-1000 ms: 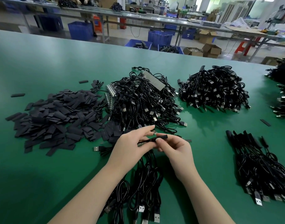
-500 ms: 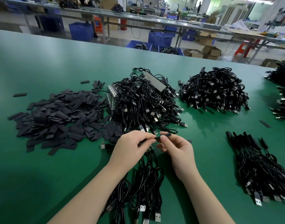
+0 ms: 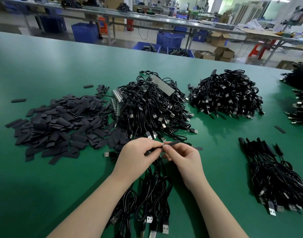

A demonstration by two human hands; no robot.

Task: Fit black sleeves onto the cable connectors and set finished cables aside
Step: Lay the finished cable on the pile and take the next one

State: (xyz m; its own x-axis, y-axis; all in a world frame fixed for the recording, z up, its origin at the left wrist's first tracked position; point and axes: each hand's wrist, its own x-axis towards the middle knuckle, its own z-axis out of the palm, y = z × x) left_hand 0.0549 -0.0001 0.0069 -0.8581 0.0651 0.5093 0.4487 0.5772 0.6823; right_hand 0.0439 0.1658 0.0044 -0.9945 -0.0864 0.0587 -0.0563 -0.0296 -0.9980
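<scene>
Black sleeve [image 3: 171,143] pinched by the right hand [image 3: 183,158]; the left hand [image 3: 138,155] grips a bunch of cables [image 3: 152,191] over the green table [image 3: 44,186]

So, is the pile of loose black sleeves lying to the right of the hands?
No, the pile of loose black sleeves lies on the green table to the left of both hands.

Wide green worktable [image 3: 44,66] across the foreground. Beyond its far edge, grey floor [image 3: 147,38] and a long metal-legged bench [image 3: 164,16] crowded with bottles and gear. Blue plastic crates [image 3: 84,31] and open cardboard boxes [image 3: 223,53] beneath and beside it. Red stool [image 3: 258,50] at right. Bright, pale-green light at the back [image 3: 229,4].
</scene>
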